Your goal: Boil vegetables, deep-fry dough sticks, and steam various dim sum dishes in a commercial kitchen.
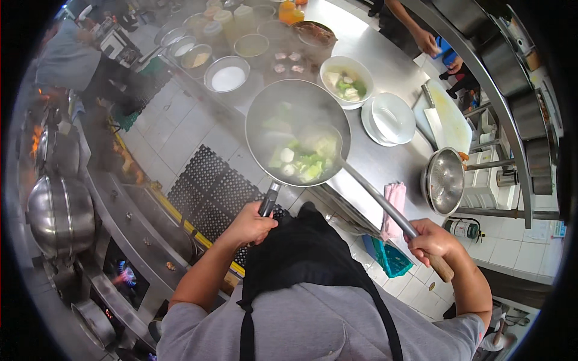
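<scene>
My left hand (253, 224) is closed around the black handle of a steaming wok (268, 162), which is held up in front of me beside the steel table. Pale green leafy vegetables (310, 153) and white chunks lie in broth inside it. In my right hand (431, 240) is a ladle (377, 197), gripped near its wooden end. Its long metal shaft crosses the wok's right rim, and its bowl sits among the vegetables, partly hidden by steam. Just beyond the wok, a white bowl (330, 65) of similar soup stands on the table.
The steel table (394, 66) carries stacked white bowls (394, 118), a steel colander (445, 180), a folded pink cloth (394, 207) and several seasoning bowls (227, 75). A cleaver lies near a cutting board (451, 123). Burners with flames (126, 274) line the left. Other people stand at far left and far right.
</scene>
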Demonstrator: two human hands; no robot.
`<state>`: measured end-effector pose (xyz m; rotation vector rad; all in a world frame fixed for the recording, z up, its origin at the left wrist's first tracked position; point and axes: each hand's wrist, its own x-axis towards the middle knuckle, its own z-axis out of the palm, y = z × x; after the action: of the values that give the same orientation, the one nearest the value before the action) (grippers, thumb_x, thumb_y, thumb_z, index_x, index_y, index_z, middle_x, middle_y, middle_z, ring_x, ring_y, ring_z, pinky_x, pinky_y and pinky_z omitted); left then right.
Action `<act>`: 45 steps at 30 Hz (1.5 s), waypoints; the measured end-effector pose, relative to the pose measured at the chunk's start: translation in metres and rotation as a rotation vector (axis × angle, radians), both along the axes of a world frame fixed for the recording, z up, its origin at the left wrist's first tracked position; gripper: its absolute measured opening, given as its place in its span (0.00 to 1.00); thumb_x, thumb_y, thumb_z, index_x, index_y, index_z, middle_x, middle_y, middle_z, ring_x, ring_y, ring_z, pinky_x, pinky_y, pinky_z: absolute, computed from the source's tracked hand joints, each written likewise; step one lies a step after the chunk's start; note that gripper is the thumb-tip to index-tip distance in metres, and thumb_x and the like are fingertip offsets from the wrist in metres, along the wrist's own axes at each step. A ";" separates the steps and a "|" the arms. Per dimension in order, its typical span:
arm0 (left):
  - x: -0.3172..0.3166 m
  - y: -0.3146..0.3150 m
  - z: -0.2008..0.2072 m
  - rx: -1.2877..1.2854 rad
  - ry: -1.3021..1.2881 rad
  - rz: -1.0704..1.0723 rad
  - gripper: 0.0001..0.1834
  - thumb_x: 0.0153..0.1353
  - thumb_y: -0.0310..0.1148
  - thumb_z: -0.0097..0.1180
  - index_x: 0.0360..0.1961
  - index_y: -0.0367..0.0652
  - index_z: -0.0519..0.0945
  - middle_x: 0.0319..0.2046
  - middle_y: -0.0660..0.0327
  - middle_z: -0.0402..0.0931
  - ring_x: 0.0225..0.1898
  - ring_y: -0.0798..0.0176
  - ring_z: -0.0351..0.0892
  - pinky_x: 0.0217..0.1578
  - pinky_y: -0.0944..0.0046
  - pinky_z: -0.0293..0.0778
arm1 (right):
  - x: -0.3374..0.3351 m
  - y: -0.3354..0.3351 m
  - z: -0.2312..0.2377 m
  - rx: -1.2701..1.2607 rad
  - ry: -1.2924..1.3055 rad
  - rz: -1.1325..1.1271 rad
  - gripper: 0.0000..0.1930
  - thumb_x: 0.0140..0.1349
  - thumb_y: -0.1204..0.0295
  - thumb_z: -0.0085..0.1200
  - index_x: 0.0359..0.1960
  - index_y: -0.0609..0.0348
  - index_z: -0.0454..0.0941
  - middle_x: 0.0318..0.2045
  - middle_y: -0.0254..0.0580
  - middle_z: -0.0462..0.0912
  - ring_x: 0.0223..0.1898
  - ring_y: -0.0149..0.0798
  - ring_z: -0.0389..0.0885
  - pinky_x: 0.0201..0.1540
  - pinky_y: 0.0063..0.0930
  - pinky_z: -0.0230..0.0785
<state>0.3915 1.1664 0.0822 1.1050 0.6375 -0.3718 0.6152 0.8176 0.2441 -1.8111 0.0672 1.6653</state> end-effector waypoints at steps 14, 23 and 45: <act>0.006 -0.023 -0.008 0.015 0.032 0.046 0.12 0.57 0.22 0.56 0.28 0.45 0.64 0.10 0.67 0.61 0.08 0.71 0.60 0.09 0.65 0.57 | 0.009 0.026 -0.006 0.264 0.561 -0.236 0.07 0.55 0.78 0.51 0.36 0.61 0.70 0.12 0.35 0.65 0.06 0.31 0.63 0.06 0.27 0.57; 0.036 -0.038 0.001 -0.067 0.045 0.094 0.13 0.57 0.22 0.58 0.28 0.46 0.65 0.09 0.67 0.61 0.08 0.71 0.59 0.09 0.67 0.54 | 0.065 0.017 0.021 0.296 0.437 -0.345 0.08 0.53 0.80 0.48 0.36 0.63 0.69 0.11 0.35 0.63 0.04 0.31 0.61 0.03 0.26 0.54; 0.025 -0.040 0.014 0.023 0.120 0.120 0.11 0.54 0.25 0.60 0.26 0.46 0.67 0.11 0.68 0.61 0.09 0.71 0.60 0.10 0.68 0.55 | 0.164 0.038 -0.035 -0.014 -0.683 0.148 0.07 0.51 0.77 0.49 0.31 0.67 0.69 0.15 0.47 0.73 0.11 0.44 0.72 0.15 0.35 0.64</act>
<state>0.4166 1.1264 0.0963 1.0668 0.8126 -0.3297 0.7796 0.8559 0.2095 -2.3415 -0.3589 1.0530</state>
